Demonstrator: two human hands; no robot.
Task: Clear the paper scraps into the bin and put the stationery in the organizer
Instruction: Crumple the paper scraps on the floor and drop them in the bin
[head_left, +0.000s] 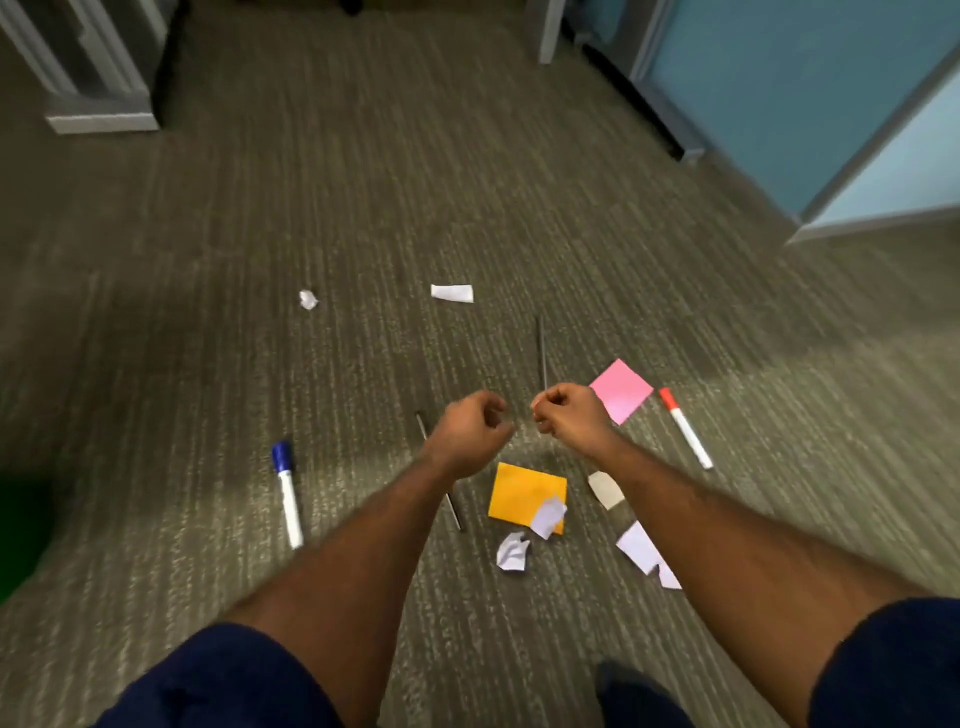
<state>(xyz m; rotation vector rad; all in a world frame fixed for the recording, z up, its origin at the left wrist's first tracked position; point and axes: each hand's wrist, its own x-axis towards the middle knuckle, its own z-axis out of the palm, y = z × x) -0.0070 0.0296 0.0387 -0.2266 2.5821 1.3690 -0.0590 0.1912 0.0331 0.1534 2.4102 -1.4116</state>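
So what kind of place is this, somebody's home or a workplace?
Most likely an office: low striped carpet, a blue partition panel in a grey frame, plus a blue-capped marker and a pink sticky note lying on the floor.

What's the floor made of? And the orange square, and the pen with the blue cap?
The floor looks like carpet: matte, with ribbed woven stripes. The orange square is probably paper: flat, thin, matte, with sharp corners. The pen with the blue cap is likely plastic: its smooth white barrel has a slight shine.
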